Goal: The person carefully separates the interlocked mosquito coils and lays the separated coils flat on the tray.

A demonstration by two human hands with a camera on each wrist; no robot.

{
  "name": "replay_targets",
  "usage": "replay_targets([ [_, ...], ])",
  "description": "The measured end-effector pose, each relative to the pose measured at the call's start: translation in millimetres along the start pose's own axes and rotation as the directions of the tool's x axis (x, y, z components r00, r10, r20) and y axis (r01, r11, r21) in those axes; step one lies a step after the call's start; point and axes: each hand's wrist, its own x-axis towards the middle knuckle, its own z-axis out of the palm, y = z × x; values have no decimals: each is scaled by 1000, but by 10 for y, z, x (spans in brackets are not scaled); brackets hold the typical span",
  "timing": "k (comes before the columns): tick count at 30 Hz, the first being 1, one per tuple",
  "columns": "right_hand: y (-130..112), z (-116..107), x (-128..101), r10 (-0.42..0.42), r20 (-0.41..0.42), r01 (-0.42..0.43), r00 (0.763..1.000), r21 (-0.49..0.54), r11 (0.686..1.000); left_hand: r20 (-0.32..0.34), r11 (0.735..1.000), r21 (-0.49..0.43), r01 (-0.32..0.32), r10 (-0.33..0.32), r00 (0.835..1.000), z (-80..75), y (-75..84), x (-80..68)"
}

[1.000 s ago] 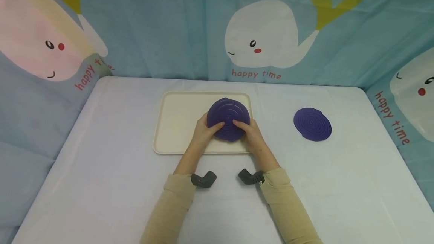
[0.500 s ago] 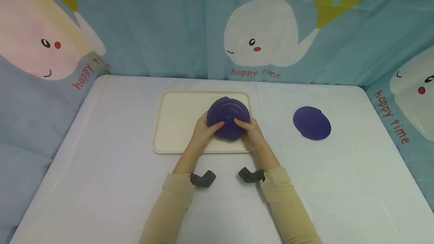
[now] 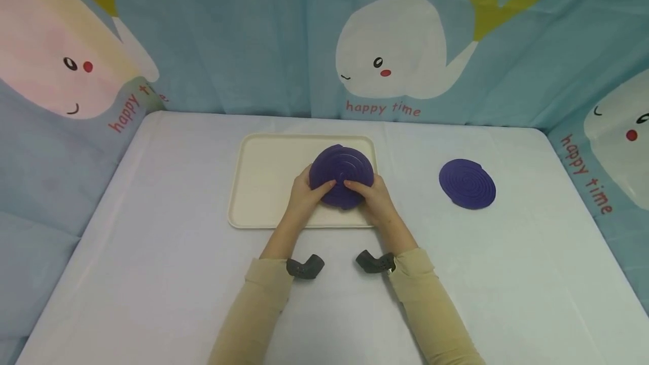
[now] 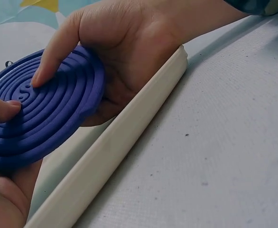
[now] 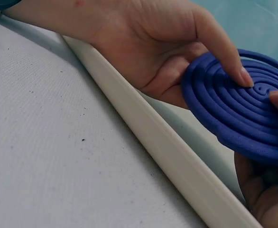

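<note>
Over the right part of a cream rectangular tray [image 3: 269,176], both hands hold up a round purple disc [image 3: 341,163]. Concentric spiral ridges cover its face, which tilts toward the head camera. The left hand [image 3: 303,191] grips its left edge and the right hand [image 3: 379,199] its right edge. Both thumbs press close to the centre of the spiral, almost tip to tip, while the other fingers are mostly hidden beneath. In the left wrist view the disc [image 4: 58,104] looks bluer and is raised above the tray's near rim [image 4: 125,137].
A second purple spiral disc [image 3: 467,183] lies flat on the white tabletop [image 3: 507,275], right of the tray. Blue curtain [image 3: 243,38] printed with whales hangs behind and along both sides of the table. Small dark devices sit at both wrists.
The right thumb has slid slightly left across the disc, closer to the spiral's centre and the left thumb. The disc stays in nearly the same place.
</note>
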Motion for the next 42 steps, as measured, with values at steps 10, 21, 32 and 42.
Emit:
replay_targets([
  [10, -5, -3, 36, 12, -58, -21, 998, -153, 988, 10, 1000, -25, -13, 13, 1000, -10, 10, 16],
  [21, -26, 12, 25, 30, -96, -42, 995, -130, 991, -11, 995, -91, 47, -48, 999, -14, 45, -3],
  [32, -14, 40, 12, 15, -160, -28, 987, -80, 996, -30, 970, -219, 103, -113, 993, 1, 59, -24],
  [42, 1, 50, 17, -8, -209, 9, 978, 4, 1000, 34, 918, -388, 81, -74, 997, -18, 58, -25],
])
